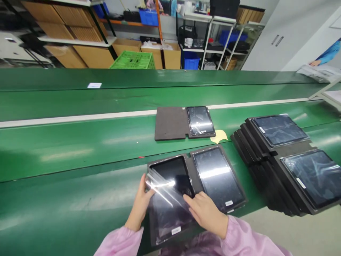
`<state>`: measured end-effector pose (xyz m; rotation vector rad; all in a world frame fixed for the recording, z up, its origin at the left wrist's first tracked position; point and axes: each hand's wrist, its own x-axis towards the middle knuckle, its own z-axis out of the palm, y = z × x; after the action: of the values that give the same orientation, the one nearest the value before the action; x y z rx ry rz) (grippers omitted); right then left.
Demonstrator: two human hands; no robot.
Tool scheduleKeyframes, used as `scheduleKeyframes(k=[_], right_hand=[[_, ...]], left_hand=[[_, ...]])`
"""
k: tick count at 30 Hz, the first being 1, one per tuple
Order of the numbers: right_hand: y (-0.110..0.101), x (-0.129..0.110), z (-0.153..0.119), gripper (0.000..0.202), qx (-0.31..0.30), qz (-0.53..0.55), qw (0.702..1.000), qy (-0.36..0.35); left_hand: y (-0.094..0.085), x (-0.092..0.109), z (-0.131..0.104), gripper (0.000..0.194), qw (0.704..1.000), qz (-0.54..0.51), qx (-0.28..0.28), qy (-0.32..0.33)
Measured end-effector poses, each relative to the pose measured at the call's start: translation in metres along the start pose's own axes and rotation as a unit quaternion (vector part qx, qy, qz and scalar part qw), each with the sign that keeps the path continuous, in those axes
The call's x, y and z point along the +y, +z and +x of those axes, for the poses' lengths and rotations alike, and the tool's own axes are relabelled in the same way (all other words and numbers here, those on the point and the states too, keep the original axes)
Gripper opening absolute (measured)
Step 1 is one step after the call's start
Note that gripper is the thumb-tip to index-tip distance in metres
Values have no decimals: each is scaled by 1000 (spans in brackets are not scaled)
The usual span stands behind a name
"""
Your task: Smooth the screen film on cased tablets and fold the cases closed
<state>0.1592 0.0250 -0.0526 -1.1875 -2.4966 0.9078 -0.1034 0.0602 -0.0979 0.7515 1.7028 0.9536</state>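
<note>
A clear film point(167, 193) is lifted at a slant over the left of two tablets point(174, 217), which lie side by side in a dark foam tray point(195, 177). My left hand point(141, 202) grips the film near the left tablet's edge, thumb and fingers closed on it. At the film's lower right, my right hand point(204, 213) is closed on its edge, with the index finger reaching over the screen. The right tablet point(220, 181), with a small white label near its bottom, sits beside my right hand.
Behind lies another foam tray point(170, 124) with one tablet point(200, 121), beside a yellow paper point(220, 136). A tall stack of foam trays point(255, 149) with tablets on top stands right. The green conveyor belt point(66, 142) runs across. A person's hand point(315, 63) shows far right.
</note>
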Motion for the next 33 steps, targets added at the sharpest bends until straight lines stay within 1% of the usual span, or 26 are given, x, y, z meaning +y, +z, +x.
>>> scheduleKeyframes(k=[1, 2, 3, 4, 5, 6, 7, 8, 9, 10, 11, 13, 15, 16, 18, 20, 21, 22, 23, 24, 26, 28, 29, 30, 31, 33], right_hand=[[2, -3, 7, 49, 6, 41, 999, 22], [2, -5, 16, 54, 8, 111, 993, 47], [1, -6, 26, 60, 5, 206, 976, 74], [-3, -6, 39, 67, 2, 314, 944, 103], [-7, -7, 53, 72, 9, 423, 896, 137], [-13, -7, 67, 74, 28, 517, 838, 170], [-19, -7, 81, 72, 65, 589, 781, 199], [-25, -7, 92, 67, 112, 633, 731, 229], [-31, -8, 101, 61, 138, 651, 705, 245], [-36, -9, 107, 55, 154, 657, 692, 256], [-40, -9, 108, 51, 149, 654, 694, 260], [-47, -9, 98, 49, 99, 640, 717, 257], [-53, -1, 78, 54, 56, 605, 750, 259], [-56, 7, 66, 57, 53, 580, 768, 265], [-63, 31, 44, 59, 93, 522, 799, 285], [-74, 63, 29, 57, 161, 458, 819, 305], [-80, 80, 25, 55, 192, 424, 828, 313], [-86, 97, 23, 52, 221, 386, 836, 320], [-92, 112, 24, 48, 247, 345, 846, 323], [-98, 126, 27, 43, 268, 303, 857, 320], [-108, 148, 38, 32, 287, 226, 882, 298], [-115, 164, 53, 24, 276, 173, 908, 264], [-117, 171, 60, 24, 262, 157, 919, 249], [-119, 177, 66, 24, 246, 146, 928, 239], [-119, 183, 71, 25, 232, 140, 934, 233], [-119, 194, 73, 25, 210, 139, 941, 228]], left_hand=[[0, 5, 4, 93, 1000, -1, -16, -11], [-1, 9, 7, 93, 999, -4, -32, -23], [-3, 12, 8, 92, 998, -8, -47, -29], [-4, 15, 8, 90, 998, -10, -62, -28], [-6, 18, 7, 87, 997, -11, -77, -23], [-7, 20, 6, 84, 995, -11, -93, -18], [-8, 22, 6, 81, 994, -10, -106, -15], [-9, 24, 6, 79, 993, -7, -116, -14], [-10, 26, 6, 79, 992, -3, -122, -15], [-10, 28, 6, 79, 992, 2, -125, -20], [-10, 29, 7, 79, 992, 9, -125, -23], [-10, 32, 7, 79, 992, 22, -124, -24], [-9, 35, 6, 77, 992, 40, -116, -17], [-9, 36, 5, 77, 993, 54, -102, -11], [-7, 35, -3, 81, 995, 83, -47, 1], [1, 28, -18, 77, 988, 143, 25, 53], [9, 22, -27, 68, 977, 182, 54, 97], [19, 15, -38, 55, 942, 276, 69, 180], [31, 7, -49, 45, 897, 361, 52, 250], [46, -1, -60, 40, 857, 418, 9, 301], [80, -15, -79, 44, 786, 477, -135, 369], [113, -22, -92, 50, 727, 491, -274, 394], [126, -23, -96, 52, 708, 490, -322, 394], [137, -23, -98, 52, 700, 488, -350, 387], [145, -22, -99, 51, 700, 485, -363, 377], [152, -18, -100, 49, 716, 479, -365, 353]])
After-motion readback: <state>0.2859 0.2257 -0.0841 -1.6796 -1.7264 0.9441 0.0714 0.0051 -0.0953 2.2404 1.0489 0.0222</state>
